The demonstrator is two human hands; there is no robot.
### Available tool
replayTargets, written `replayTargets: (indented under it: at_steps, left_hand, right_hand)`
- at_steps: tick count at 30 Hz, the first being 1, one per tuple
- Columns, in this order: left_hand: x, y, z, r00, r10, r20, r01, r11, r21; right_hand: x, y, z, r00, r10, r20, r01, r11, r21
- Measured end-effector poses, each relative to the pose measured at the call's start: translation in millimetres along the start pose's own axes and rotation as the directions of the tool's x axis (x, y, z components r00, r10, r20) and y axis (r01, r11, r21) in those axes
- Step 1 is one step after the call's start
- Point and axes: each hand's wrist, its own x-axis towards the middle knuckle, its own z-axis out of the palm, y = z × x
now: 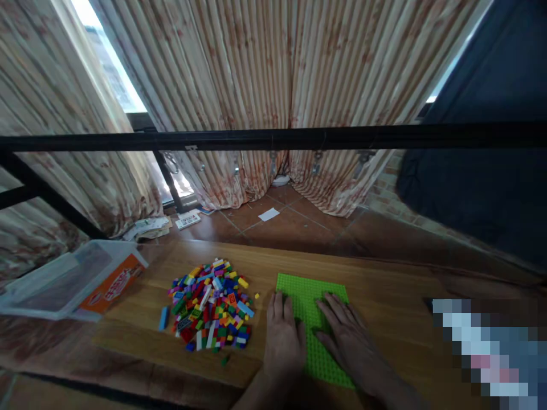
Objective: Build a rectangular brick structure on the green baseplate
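The background is filled by striped, flowered curtains (239,68), and the right side is covered by a dark blue cloth (478,176). The whole view is crossed by a black bar (273,139). Beneath the curtains, a tiled floor (303,228) is seen.

In front, a wooden desk (397,307) is spread from left to right. At its left end a clear plastic box (79,297) is placed, marked with an orange label (113,287). To the right of the box, bricks of many colours are gathered in a loose heap (211,304). A green studded plate (307,313) is laid flat on the desk, to the right of the heap and well apart from the box.

The left hand (284,341) is laid along the plate's left edge, and the right hand (348,333) is rested over its right part. On both hands the fingers are stretched out and released; nothing is grasped.

On the floor, papers (147,228), a printed card (188,219) and a white sheet (269,214) are scattered. Beside the heap, a long blue brick (163,318), a small green brick (224,361) and a tiny yellow brick (257,295) are left loose.
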Motion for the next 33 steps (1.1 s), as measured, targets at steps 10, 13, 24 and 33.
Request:
replayTargets:
  at_steps: [10, 13, 24, 33]
  left_hand:
    - [-2, 12, -11.1, 0.99, -0.079, 0.115, 0.087, 0.994, -0.067]
    - [-1, 15, -12.9, 0.988, -0.099, 0.122, 0.108, 0.991, -0.073]
    - [0, 16, -19.1, 0.988, -0.09, 0.127, 0.101, 0.991, -0.084]
    - [39, -26, -100.0, 0.952, -0.169, -0.255, 0.173, 0.985, -0.008]
  right_hand:
    - [4, 1, -2, 0.999, -0.018, -0.045, 0.019, 0.999, 0.026]
    - [7, -4, -3, 0.999, -0.011, -0.04, 0.012, 0.999, 0.031]
    - [17, -8, 1, 0.998, -0.01, -0.064, 0.013, 0.999, 0.044]
    - [27, -9, -9, 0.976, 0.059, -0.21, -0.021, 0.983, 0.183]
